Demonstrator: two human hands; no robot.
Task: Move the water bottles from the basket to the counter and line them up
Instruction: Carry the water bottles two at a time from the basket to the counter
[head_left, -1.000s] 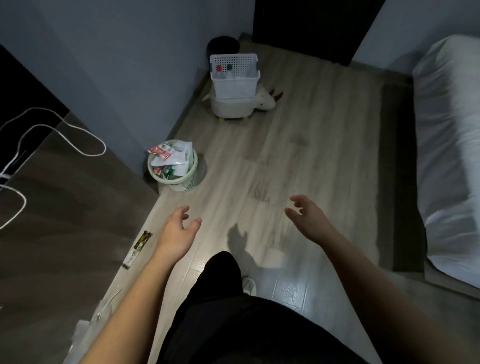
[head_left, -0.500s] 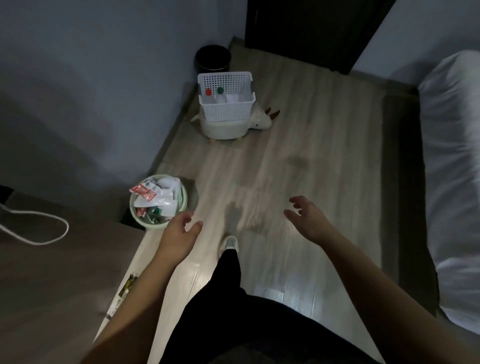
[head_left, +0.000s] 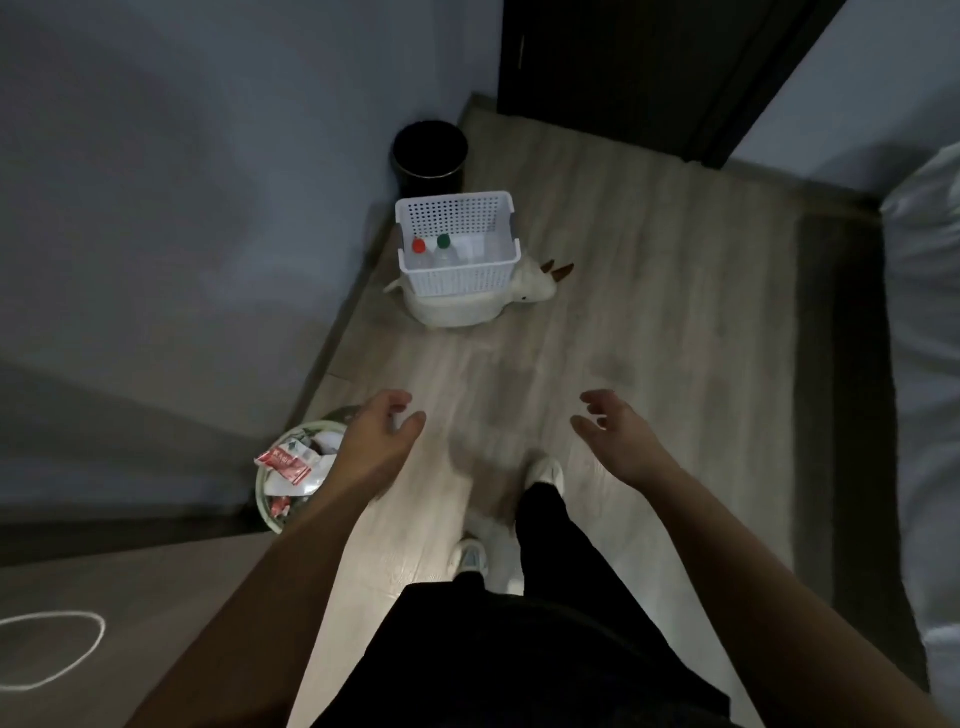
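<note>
two capped bottles (head_left: 430, 253) (one red, one green) in one basket (head_left: 457, 283); both hands' grip open, empty.

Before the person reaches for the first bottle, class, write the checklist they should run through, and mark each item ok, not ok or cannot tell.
1. Both hands free: left hand and right hand hold nothing, fingers loosely spread. Ok.
2. Basket within reach: it sits well ahead across the floor. Not ok.
3. Bottles present: a red-capped bottle and a green-capped bottle stand upright inside. Ok.
4. More bottles in the basket: cannot tell.
5. Basket steady: it rests on a white animal-shaped stool. Cannot tell.
6. Path ahead: bare floor between feet and basket. Ok.
</note>
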